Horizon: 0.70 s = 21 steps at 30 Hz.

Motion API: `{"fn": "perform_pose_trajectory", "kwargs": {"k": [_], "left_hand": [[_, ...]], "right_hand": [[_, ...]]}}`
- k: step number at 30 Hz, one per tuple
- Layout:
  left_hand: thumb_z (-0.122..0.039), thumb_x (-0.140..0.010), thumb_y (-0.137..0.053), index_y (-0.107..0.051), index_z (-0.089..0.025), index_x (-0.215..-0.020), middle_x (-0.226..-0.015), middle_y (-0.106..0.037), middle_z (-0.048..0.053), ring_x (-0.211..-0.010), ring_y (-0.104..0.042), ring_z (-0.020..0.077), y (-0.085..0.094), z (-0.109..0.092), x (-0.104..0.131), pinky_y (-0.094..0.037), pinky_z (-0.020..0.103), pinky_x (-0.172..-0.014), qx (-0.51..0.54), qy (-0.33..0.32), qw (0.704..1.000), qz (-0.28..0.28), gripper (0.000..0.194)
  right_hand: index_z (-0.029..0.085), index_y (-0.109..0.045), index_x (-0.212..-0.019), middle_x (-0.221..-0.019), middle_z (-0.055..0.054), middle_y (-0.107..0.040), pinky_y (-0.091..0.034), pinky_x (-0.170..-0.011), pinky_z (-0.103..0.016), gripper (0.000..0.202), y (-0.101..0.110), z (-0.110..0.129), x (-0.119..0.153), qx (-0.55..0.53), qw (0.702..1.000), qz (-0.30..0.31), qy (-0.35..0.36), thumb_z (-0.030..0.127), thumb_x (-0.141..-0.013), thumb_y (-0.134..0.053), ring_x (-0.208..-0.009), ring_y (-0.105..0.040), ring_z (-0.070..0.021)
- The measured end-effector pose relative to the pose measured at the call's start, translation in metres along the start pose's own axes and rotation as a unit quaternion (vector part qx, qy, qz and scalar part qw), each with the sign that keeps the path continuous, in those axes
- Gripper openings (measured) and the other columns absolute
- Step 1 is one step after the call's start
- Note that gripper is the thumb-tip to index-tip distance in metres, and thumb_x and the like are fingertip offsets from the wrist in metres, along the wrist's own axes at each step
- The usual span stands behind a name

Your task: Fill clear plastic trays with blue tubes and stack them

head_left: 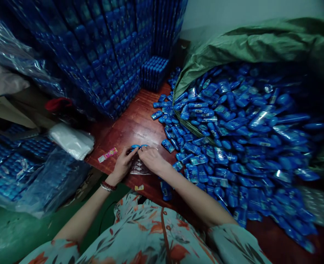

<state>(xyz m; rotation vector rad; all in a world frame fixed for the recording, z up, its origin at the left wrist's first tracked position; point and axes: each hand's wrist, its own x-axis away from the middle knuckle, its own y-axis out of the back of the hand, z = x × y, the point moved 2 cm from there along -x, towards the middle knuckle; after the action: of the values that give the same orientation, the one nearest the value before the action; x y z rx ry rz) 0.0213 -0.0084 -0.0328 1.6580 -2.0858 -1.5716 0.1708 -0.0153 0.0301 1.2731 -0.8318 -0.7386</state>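
Low over the front part of the table, my left hand [123, 161] has its fingers closed around a small blue bottle [135, 146], whose rounded end shows above the fingers. Close beside it, my right hand [151, 160] is closed on a second blue bottle [143, 146], mostly hidden by the fingers. Beneath both hands lies a clear plastic tray [140, 168] with rows of pockets; its far part is covered by the hands. A large heap of loose blue bottles [200, 146] lies just right of my right hand.
The heap spills from a green sack [250, 40] onto the red-brown table [129, 128]. Tall stacks of packed blue bottles [101, 55] stand at the back left. A pink strip [107, 155], a yellow scrap [139, 187] and folded clear bags [71, 141] lie nearby. Wrapped packs [27, 172] sit left.
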Motion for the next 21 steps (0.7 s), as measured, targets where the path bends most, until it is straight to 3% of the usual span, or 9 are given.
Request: {"fn": "perform_pose_trajectory", "kwargs": {"k": [4, 7, 8, 10, 13, 17, 21], "left_hand": [[-0.017, -0.090, -0.046, -0.043, -0.025, -0.136, -0.116, -0.050, 0.013, -0.100, -0.054, 0.0207, 0.004, -0.009, 0.002, -0.052, 0.036, -0.080, -0.054, 0.014, 0.998, -0.016, 0.047], [-0.014, -0.090, -0.045, -0.046, -0.022, -0.131, -0.109, -0.053, 0.011, -0.098, -0.055, 0.0194, -0.005, -0.038, 0.010, -0.051, 0.034, -0.081, -0.042, -0.015, 0.998, -0.045, 0.043], [-0.013, -0.090, -0.043, -0.050, -0.021, -0.127, -0.105, -0.055, 0.010, -0.094, -0.056, 0.0182, -0.012, -0.052, 0.012, -0.051, 0.032, -0.080, -0.029, -0.040, 0.999, -0.022, 0.038], [-0.012, -0.090, -0.041, -0.055, -0.018, -0.117, -0.098, -0.058, 0.009, -0.087, -0.057, 0.0170, -0.034, -0.081, 0.014, -0.052, 0.029, -0.076, -0.020, -0.076, 0.994, 0.079, 0.031], [-0.013, -0.088, -0.046, -0.050, -0.014, -0.122, -0.107, -0.059, 0.014, -0.092, -0.059, 0.0203, -0.064, -0.113, 0.007, -0.052, 0.033, -0.080, -0.091, -0.018, 0.968, 0.233, 0.034], [-0.013, -0.085, -0.051, -0.032, -0.012, -0.136, -0.126, -0.048, 0.022, -0.098, -0.062, 0.0245, -0.079, -0.127, -0.017, -0.053, 0.033, -0.075, -0.169, 0.093, 0.916, 0.351, 0.054], [-0.020, -0.082, -0.061, -0.037, -0.008, -0.128, -0.124, -0.048, 0.025, -0.090, -0.066, 0.0258, -0.075, -0.127, -0.037, -0.053, 0.032, -0.070, -0.128, 0.131, 0.880, 0.439, 0.053]], "right_hand": [[0.020, -0.052, -0.122, -0.109, -0.010, -0.062, -0.047, -0.076, -0.027, 0.032, -0.002, -0.028, 0.026, -0.060, 0.994, -0.052, -0.073, 0.018, -0.095, -0.035, -0.094, -0.061, -0.0185], [0.024, -0.051, -0.124, -0.115, -0.008, -0.061, -0.045, -0.077, -0.026, 0.032, -0.001, -0.069, 0.045, -0.099, 0.972, -0.080, -0.198, 0.025, -0.097, -0.033, -0.098, -0.061, -0.0182], [0.024, -0.053, -0.122, -0.114, -0.008, -0.062, -0.045, -0.078, -0.027, 0.031, -0.001, -0.081, 0.047, -0.103, 0.965, -0.068, -0.230, 0.027, -0.097, -0.034, -0.099, -0.061, -0.0196], [0.023, -0.053, -0.120, -0.112, -0.009, -0.063, -0.045, -0.079, -0.029, 0.029, -0.005, -0.098, 0.045, -0.103, 0.961, -0.016, -0.255, 0.029, -0.095, -0.040, -0.101, -0.061, -0.0224], [0.023, -0.046, -0.127, -0.117, -0.011, -0.059, -0.045, -0.079, -0.031, 0.040, -0.012, -0.105, 0.033, -0.098, 0.965, 0.050, -0.240, 0.025, -0.088, -0.053, -0.100, -0.062, -0.0241], [0.020, -0.043, -0.129, -0.119, -0.014, -0.056, -0.045, -0.080, -0.032, 0.051, -0.021, -0.103, 0.027, -0.100, 0.968, 0.060, -0.222, 0.027, -0.082, -0.062, -0.100, -0.061, -0.0248], [0.018, -0.049, -0.121, -0.110, -0.012, -0.061, -0.045, -0.081, -0.033, 0.043, -0.025, -0.107, 0.040, -0.141, 0.966, 0.001, -0.215, 0.031, -0.082, -0.061, -0.098, -0.061, -0.0240]]}}
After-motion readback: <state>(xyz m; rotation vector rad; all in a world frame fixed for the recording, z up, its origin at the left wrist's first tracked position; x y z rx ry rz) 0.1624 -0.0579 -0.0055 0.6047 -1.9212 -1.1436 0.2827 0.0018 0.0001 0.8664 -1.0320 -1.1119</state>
